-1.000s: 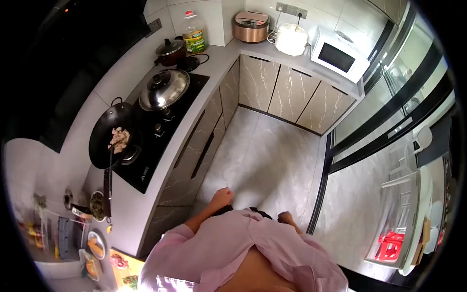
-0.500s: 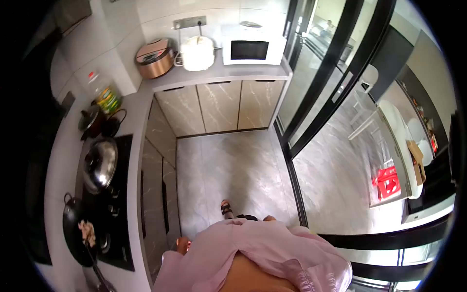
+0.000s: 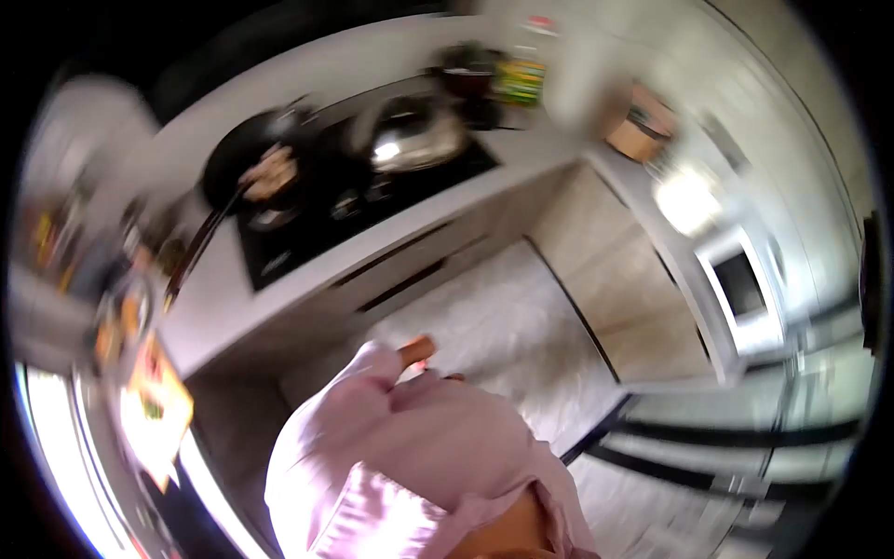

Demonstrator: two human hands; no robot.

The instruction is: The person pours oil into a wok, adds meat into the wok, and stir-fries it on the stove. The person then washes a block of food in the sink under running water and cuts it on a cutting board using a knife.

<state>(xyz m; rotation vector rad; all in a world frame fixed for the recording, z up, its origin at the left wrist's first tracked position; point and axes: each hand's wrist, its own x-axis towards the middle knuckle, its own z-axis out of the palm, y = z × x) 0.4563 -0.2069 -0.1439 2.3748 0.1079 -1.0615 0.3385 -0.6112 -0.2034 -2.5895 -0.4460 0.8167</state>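
Note:
My left hand point(image 3: 419, 350) hangs low in front of my body, at the end of a pink sleeve. A small red and white thing shows at its fingers, too blurred to name. I cannot see my right hand; the pink shirt point(image 3: 438, 419) covers much of the lower view. Beyond the left hand is the counter with a black gas hob point(image 3: 307, 228). A dark wok point(image 3: 228, 168) there holds pale pieces of food point(image 3: 270, 174), and a spatula handle point(image 3: 197, 244) juts over its near edge. A pan with a shiny lid point(image 3: 424, 149) stands beside it.
An oil bottle point(image 3: 523, 79) and a dark pot point(image 3: 466, 79) stand behind the hob. Along the right counter are a rice cooker point(image 3: 641, 130), a white appliance point(image 3: 689, 200) and a microwave point(image 3: 742, 284). A cutting board point(image 3: 154, 410) lies at left. Black-framed glass doors point(image 3: 717, 447) are lower right.
The view has swung left, with motion blur: hob and wok have shifted to the upper middle, the microwave to the right, and the cutting board has appeared. My left hand still hangs low.

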